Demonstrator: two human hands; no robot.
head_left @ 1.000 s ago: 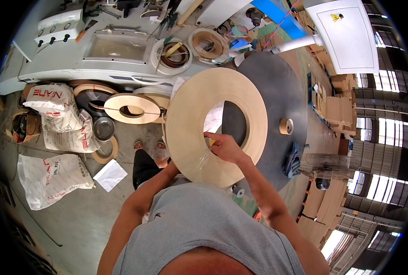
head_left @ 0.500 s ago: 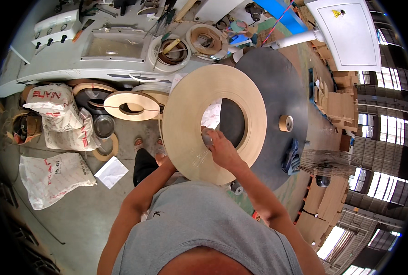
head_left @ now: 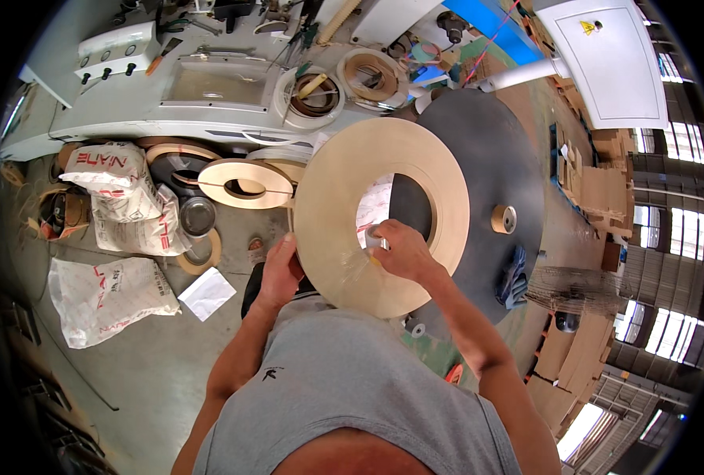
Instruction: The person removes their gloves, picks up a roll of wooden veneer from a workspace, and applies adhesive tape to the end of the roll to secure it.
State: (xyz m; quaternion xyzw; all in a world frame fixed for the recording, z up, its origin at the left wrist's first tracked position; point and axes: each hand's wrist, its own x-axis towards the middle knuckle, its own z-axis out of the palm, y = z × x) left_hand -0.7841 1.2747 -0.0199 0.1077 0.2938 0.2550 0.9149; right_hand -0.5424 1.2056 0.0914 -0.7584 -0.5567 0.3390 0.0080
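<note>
A large, flat, cream-coloured roll of edge banding (head_left: 332, 229) stands tilted in front of me, with a wide round hole in its middle. Strips of clear tape shine on its lower left face. My right hand (head_left: 406, 252) is closed around a small roll of clear tape (head_left: 374, 237) at the lower left rim of the hole. At the outer left edge of the big roll, my left hand (head_left: 280, 273) grips the rim with its thumb up, its other fingers partly hidden.
Behind the roll spreads a round black tabletop (head_left: 490, 174) with a small tape roll (head_left: 504, 219) and blue gloves (head_left: 512, 277). White sacks (head_left: 114, 301), paper (head_left: 207, 294) and more banding rolls (head_left: 245, 184) lie to the left. A grey machine (head_left: 217, 83) runs along the back; a fan (head_left: 573, 289) stands right.
My left hand has come up from below to the roll's left edge. My right hand stays near the hole with the tape, its fingers shifted slightly. The whole view has moved a little.
</note>
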